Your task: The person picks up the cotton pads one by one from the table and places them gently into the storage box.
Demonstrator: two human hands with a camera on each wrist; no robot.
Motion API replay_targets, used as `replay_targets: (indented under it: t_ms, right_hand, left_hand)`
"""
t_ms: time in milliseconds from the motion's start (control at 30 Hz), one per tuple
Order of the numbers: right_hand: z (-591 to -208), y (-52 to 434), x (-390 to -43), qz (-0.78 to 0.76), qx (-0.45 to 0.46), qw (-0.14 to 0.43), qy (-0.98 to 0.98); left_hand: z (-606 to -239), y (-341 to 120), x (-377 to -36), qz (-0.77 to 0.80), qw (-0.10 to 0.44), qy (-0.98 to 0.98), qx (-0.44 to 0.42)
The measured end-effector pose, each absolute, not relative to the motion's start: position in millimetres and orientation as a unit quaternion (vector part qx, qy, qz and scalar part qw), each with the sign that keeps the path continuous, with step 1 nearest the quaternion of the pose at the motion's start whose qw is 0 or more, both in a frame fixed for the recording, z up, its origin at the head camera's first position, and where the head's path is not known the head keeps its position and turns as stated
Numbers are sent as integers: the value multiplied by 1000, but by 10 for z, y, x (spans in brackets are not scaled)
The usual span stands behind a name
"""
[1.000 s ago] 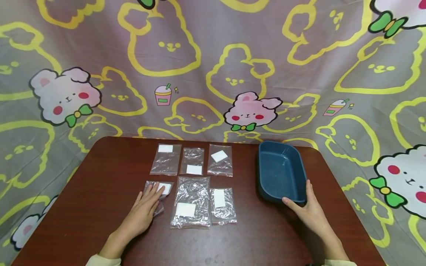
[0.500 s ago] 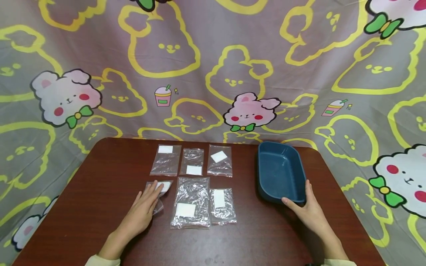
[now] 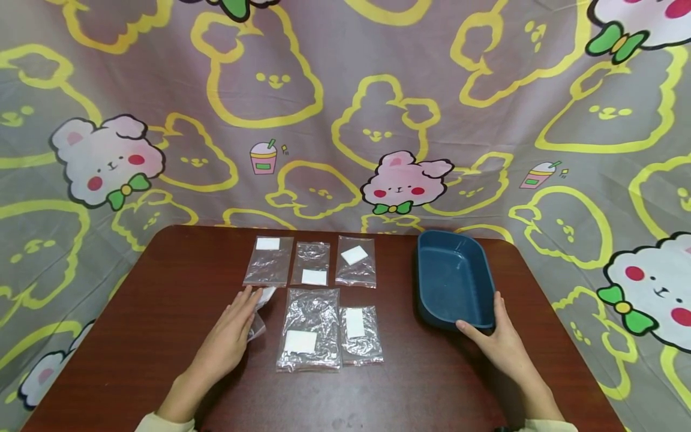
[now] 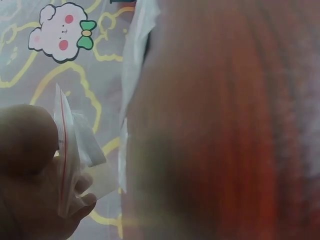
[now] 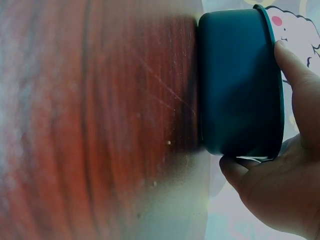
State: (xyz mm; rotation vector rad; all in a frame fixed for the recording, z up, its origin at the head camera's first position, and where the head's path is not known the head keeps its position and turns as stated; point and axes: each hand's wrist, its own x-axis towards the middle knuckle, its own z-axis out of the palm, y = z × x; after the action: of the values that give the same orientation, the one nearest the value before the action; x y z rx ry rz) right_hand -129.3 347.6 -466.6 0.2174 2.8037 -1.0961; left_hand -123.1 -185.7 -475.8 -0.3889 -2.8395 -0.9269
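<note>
At the left of the loose bags, my left hand (image 3: 224,339) pinches a small clear zip bag (image 3: 258,327) with a white label. The fingers cover much of it in the head view. In the left wrist view the bag (image 4: 69,155) stands on edge between thumb and fingers, its red zip line showing. On the right, my right hand (image 3: 506,345) holds the near right corner of a blue plastic basin (image 3: 459,282), thumb on the near side and fingers along the right side. The right wrist view shows the basin's outer wall (image 5: 240,85) and fingers at its rim.
Flat clear zip bags with white labels lie mid-table: a back row with a left bag (image 3: 268,267), a middle bag (image 3: 313,258) and a right bag (image 3: 356,273). Nearer are a large bag (image 3: 313,312) and a smaller one (image 3: 364,351). A patterned curtain (image 3: 345,120) surrounds the brown table (image 3: 151,300).
My left hand has curled further around its zip bag and shifted slightly up in the head view; the bag has lifted and tilted. The right hand and basin stay put.
</note>
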Motion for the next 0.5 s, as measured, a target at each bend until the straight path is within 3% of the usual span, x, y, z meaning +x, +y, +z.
replay_targets:
  t_ms: [300,500]
  right_hand:
    - [-4673,3481,-1287,-369,66,59,925]
    - [-4674,3475,-1296,-367,74,69,925]
  left_hand:
    - [-4636,-1832,-1287,-305,118,-933,-152]
    - [-4569,-1802,-1329,-304,111,-936,-141]
